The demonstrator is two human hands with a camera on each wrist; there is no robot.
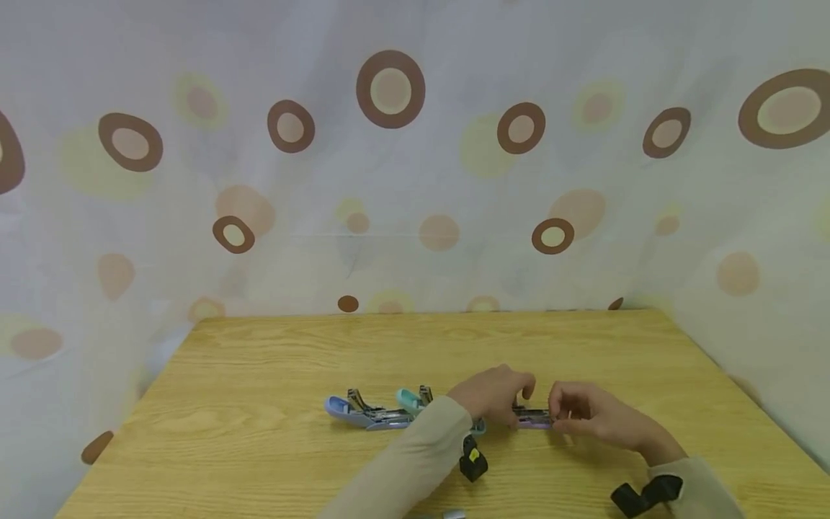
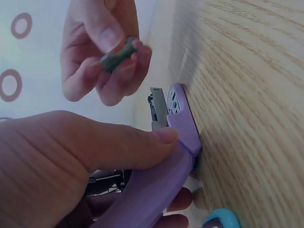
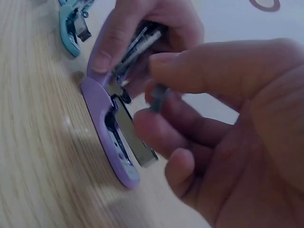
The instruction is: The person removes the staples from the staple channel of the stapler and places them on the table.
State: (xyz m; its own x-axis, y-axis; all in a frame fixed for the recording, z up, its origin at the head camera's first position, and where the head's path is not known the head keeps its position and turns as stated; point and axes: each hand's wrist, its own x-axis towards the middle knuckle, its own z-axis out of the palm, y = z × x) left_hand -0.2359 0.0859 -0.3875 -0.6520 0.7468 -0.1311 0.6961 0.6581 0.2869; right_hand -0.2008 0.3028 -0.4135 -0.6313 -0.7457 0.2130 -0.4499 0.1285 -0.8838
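My left hand (image 1: 494, 393) grips the purple stapler (image 2: 183, 116) on the table, thumb along its side. The stapler's top is swung open, and in the right wrist view its metal staple channel (image 3: 133, 135) shows above the purple base. Just right of its front end, my right hand (image 1: 599, 419) pinches a short grey strip of staples (image 2: 118, 57) between thumb and fingers. That strip is held apart from the channel. In the head view the left hand covers much of the purple stapler.
A teal stapler (image 1: 408, 400), partly behind the left sleeve, and a blue stapler (image 1: 344, 409) lie opened in a row to the left on the wooden table (image 1: 259, 360). A small grey piece (image 1: 454, 514) shows at the bottom edge. A patterned cloth (image 1: 415, 180) hangs behind.
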